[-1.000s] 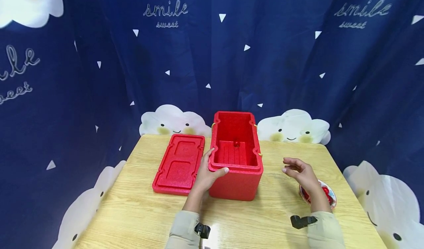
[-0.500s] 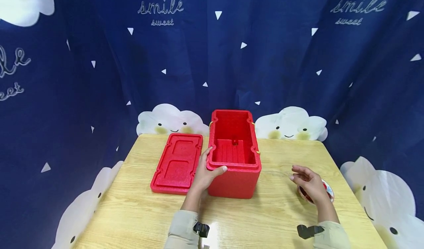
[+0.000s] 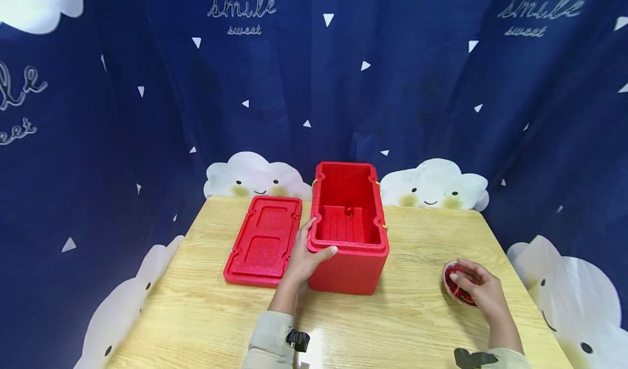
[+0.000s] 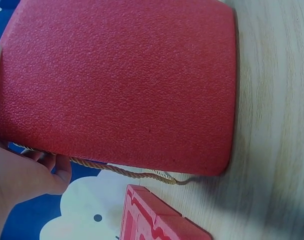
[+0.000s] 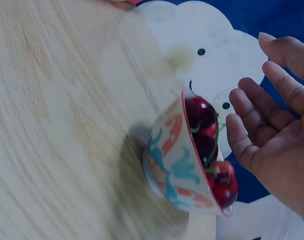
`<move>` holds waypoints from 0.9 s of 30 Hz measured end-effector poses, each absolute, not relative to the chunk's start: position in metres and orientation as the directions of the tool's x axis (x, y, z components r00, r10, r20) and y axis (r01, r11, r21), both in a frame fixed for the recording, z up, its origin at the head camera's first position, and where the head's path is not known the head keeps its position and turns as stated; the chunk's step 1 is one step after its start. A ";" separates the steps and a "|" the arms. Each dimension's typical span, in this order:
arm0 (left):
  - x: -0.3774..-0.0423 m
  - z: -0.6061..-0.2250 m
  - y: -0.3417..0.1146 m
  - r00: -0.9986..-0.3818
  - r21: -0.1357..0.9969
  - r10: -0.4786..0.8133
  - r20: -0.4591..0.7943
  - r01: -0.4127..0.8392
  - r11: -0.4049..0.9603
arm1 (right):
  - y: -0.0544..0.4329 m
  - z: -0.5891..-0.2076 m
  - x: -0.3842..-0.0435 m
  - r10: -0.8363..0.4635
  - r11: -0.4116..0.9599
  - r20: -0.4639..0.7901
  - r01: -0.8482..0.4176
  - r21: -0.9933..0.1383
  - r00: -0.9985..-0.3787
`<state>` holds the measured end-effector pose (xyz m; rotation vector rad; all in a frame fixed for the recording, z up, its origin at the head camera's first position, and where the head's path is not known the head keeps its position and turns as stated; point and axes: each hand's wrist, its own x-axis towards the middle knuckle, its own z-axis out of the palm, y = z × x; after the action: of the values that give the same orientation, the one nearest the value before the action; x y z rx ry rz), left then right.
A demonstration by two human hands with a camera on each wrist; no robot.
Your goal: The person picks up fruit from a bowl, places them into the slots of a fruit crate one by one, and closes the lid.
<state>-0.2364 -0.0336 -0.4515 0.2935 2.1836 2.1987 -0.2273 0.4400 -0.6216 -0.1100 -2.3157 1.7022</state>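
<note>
A red foam box (image 3: 347, 272) stands uncovered on the table, with one small red cherry (image 3: 349, 211) on its inside floor. My left hand (image 3: 300, 261) grips the box's near left corner, thumb at the front rim, fingers along the left side. In the left wrist view those fingers lie by a twisted cord (image 4: 134, 173). On the right stands a patterned bowl (image 5: 174, 162) full of cherries (image 5: 224, 192) with stems. Just over this bowl hovers my right hand (image 3: 485, 295), its fingers spread and loosely bent, apart from the cherries and holding nothing.
The red lid (image 3: 265, 243) lies flat on the wooden table (image 3: 392, 325), left of the box. A dark blue curtain (image 3: 343, 96) with clouds hangs behind and beside the table. The bowl is near the table's right edge.
My right hand has moved right and toward me, away from the box to above the cherry bowl. My left hand keeps its hold on the box, which has not moved.
</note>
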 end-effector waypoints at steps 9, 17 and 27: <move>-0.241 -0.457 -0.032 -0.980 0.990 0.148 0.133 0.137 0.016 | 0.441 -0.602 -0.203 0.287 0.209 0.104 -0.044 -0.977 -0.952; -0.253 -0.483 -0.030 -0.982 0.988 0.115 0.149 0.152 0.018 | 0.454 -0.628 -0.204 0.345 0.120 0.122 -0.085 -0.989 -0.931; -0.254 -0.485 -0.031 -0.980 0.987 0.120 0.156 0.160 0.023 | 0.453 -0.623 -0.207 0.346 0.325 0.134 -0.016 -0.946 -0.929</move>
<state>-0.2544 -0.0306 -0.4847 0.3101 2.2676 2.1937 -0.2072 0.4529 -0.6232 -0.2956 -2.2832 1.6352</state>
